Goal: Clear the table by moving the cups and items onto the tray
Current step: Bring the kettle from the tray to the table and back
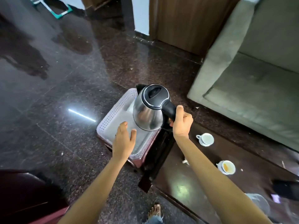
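My right hand [182, 122] grips the black handle of a steel kettle [148, 113] with a black lid, held in the air over a white perforated tray [113, 113]. The tray rests on a maroon stool [137, 160]. Fingers apart and holding nothing, my left hand [124, 136] hovers over the tray just below and left of the kettle. Two white cups on saucers stand on the dark table [202, 183] to the right: one cup [205, 139] nearer the kettle, the other cup [226, 167] with brown dregs further right.
A grey-green sofa [250, 78] stands beyond the table. A black object [286, 188] and a clear plastic item [258, 202] lie at the table's right end. A maroon seat [24, 196] is at lower left. My bare foot [154, 210] is on the glossy granite floor.
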